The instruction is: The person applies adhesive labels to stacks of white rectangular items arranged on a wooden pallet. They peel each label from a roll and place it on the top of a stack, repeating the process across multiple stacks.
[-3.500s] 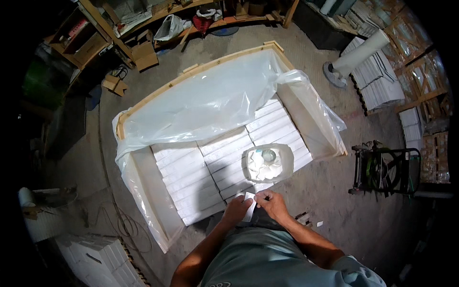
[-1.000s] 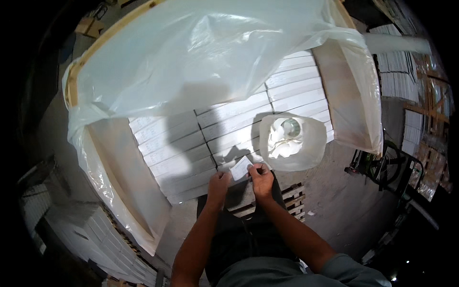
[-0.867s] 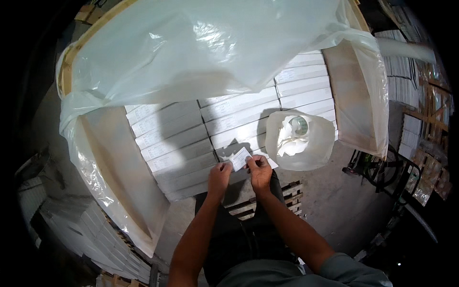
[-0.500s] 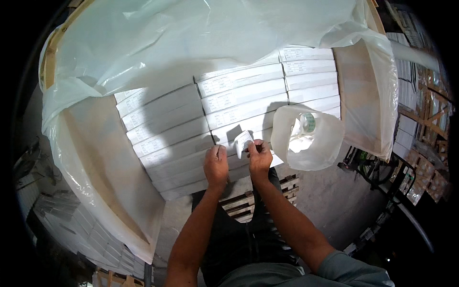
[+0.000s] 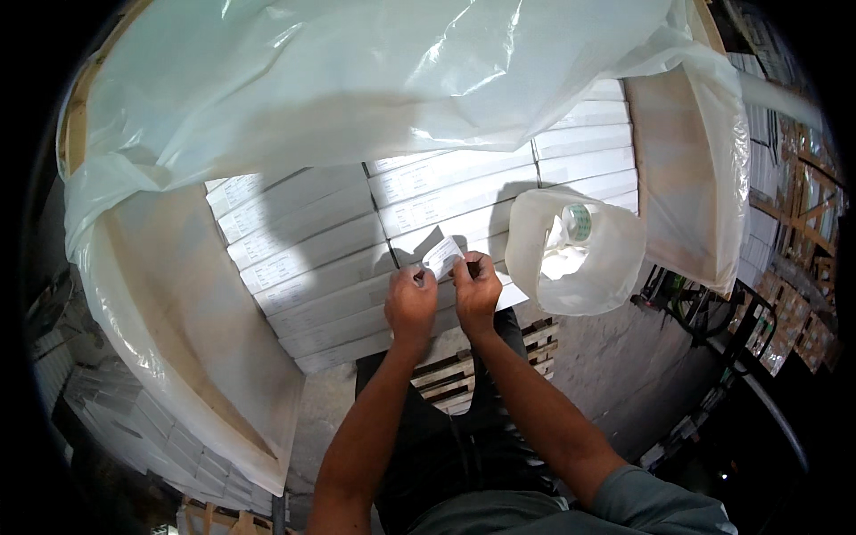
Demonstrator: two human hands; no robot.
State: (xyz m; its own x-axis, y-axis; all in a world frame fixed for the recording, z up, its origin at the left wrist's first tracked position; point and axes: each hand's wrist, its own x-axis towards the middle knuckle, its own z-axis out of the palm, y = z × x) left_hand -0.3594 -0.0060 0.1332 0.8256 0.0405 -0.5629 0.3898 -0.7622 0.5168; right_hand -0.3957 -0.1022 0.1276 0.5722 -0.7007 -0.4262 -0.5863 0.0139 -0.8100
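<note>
A small white printed label is held between my hands, over the front of stacked flat white boxes. My right hand pinches its right edge. My left hand is closed at its lower left corner, thumb and forefinger together. Just right of my right hand, a white sheet of paper sticks out by the boxes. A cut-open translucent plastic jug sits farther right on the boxes. Inside it lie a roll of tape and crumpled white papers.
Translucent plastic sheeting drapes over the far side of the crate, whose tan side panels flank the boxes. Slatted wooden pallet shows by my legs. A black wheeled metal frame stands at right, near wrapped stacks.
The label, curled and held by my right hand before, is now flatter. My left hand has moved right to its edge. The view has shifted slightly, with the sheeting covering more boxes.
</note>
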